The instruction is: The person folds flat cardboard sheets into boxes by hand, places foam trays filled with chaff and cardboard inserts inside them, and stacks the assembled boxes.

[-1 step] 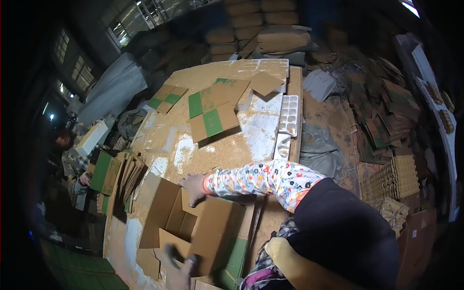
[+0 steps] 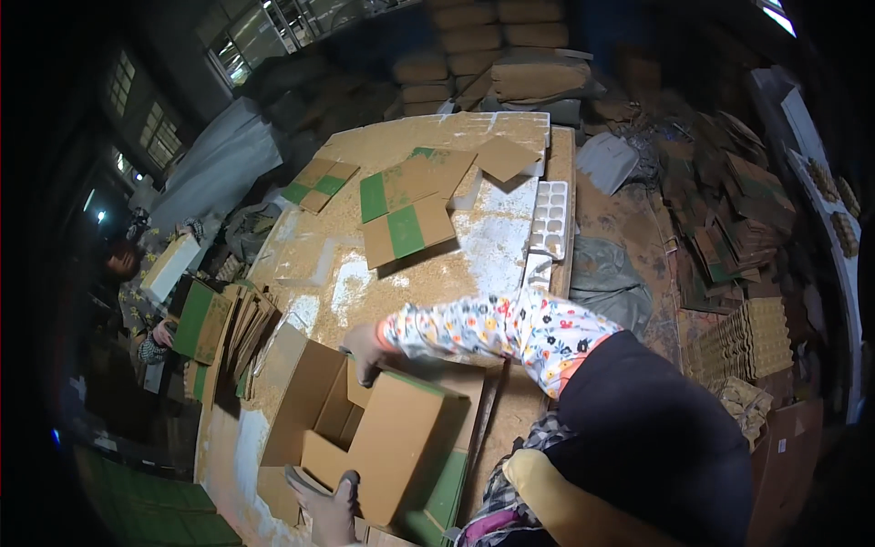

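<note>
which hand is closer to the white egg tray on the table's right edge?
Right. The right hand rests on the open cardboard box's far flap, below-left of the white egg tray. The left hand grips the box's near edge, farther away.

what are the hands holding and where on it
Both hold the open brown cardboard box: the left hand grips its near bottom edge, the right hand its far top flap.

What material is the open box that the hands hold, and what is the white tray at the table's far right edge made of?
The box looks like matte brown cardboard: flat folded flaps, with a green printed side. The white tray seems to be thin moulded plastic or pulp, with rows of shallow cups; which one is unclear.
</note>
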Demonstrator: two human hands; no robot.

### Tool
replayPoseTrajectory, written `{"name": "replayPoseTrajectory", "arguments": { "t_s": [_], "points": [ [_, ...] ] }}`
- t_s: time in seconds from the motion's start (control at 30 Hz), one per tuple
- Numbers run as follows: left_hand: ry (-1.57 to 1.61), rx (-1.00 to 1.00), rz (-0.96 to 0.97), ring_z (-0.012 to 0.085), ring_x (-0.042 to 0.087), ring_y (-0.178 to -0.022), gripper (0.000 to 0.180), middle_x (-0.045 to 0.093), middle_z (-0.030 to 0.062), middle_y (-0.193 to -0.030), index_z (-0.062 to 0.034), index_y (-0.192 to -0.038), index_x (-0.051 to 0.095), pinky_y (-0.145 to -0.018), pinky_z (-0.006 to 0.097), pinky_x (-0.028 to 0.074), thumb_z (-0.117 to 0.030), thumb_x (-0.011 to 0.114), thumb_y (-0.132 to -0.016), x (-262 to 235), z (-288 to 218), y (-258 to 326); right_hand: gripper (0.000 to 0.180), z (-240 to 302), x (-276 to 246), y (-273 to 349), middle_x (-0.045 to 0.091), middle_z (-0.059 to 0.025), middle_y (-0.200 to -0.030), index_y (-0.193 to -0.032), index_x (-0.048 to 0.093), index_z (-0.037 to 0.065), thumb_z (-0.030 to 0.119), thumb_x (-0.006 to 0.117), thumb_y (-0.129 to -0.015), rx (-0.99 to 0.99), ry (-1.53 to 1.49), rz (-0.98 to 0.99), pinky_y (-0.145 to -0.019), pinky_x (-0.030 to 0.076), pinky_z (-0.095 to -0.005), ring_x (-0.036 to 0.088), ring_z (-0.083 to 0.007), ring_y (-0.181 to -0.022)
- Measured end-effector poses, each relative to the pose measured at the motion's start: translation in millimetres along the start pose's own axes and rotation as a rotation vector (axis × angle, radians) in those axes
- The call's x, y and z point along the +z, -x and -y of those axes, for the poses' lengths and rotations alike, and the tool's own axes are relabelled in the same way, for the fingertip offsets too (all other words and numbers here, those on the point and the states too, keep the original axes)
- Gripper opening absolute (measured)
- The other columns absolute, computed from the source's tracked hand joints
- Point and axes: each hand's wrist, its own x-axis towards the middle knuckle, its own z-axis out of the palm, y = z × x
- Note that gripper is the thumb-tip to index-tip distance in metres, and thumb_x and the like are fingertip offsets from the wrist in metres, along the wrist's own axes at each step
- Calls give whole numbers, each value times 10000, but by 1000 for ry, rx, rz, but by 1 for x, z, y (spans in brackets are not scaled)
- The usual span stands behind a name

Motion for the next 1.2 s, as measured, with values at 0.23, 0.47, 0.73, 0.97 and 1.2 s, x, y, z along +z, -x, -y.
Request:
{"name": "replayPoseTrajectory", "arguments": {
  "t_s": [0.23,0.47,0.73,0.97,1.2],
  "points": [
    [615,-61,-292,255,535,-1111,729,385,159,-1387,-99,-1481,108,-947,387,460,-94,575,-921,33,53,14,821,44,32,32,461,-241,-1327,-1264,505,-8,659,543,-786,-446,468,-344,-1010,344,-493,445,-364,-1217],
    [1029,-523,425,215,562,-1092,670,538,136,-1282,-17,-1351,432,-933,323,453,-559,332,-970,10,58,15,794,-5,101,73,369,-183,-1437,-1375,384,-6,635,367,-906,-117,-436,-442,-1119,217,-440,321,-283,-1345],
    [-728,400,358,338,377,-1288,629,421,230,-1352,9,-1325,429,-1075,454,298,-172,673,-774,18,148,78,885,-39,37,6,426,-211,-1390,-1416,288,-44,559,575,-836,107,-587,-86,-1026,383,-363,459,-317,-1247],
    [98,-240,-218,227,504,-1144,413,500,151,-1296,19,-1276,429,-973,331,386,-160,550,-924,4,51,-42,846,-19,88,-24,390,-249,-1411,-1394,316,-56,567,526,-862,81,-653,-216,-1081,304,-341,383,-310,-1312],
    [14,-341,-234,214,546,-995,379,571,116,-1112,7,-1186,491,-911,315,430,68,575,-821,4,128,-58,866,-276,-20,5,326,-330,-1409,-1381,262,-118,477,603,-852,472,-873,-1310,-1100,302,-389,349,-404,-1324]
  ]
}}
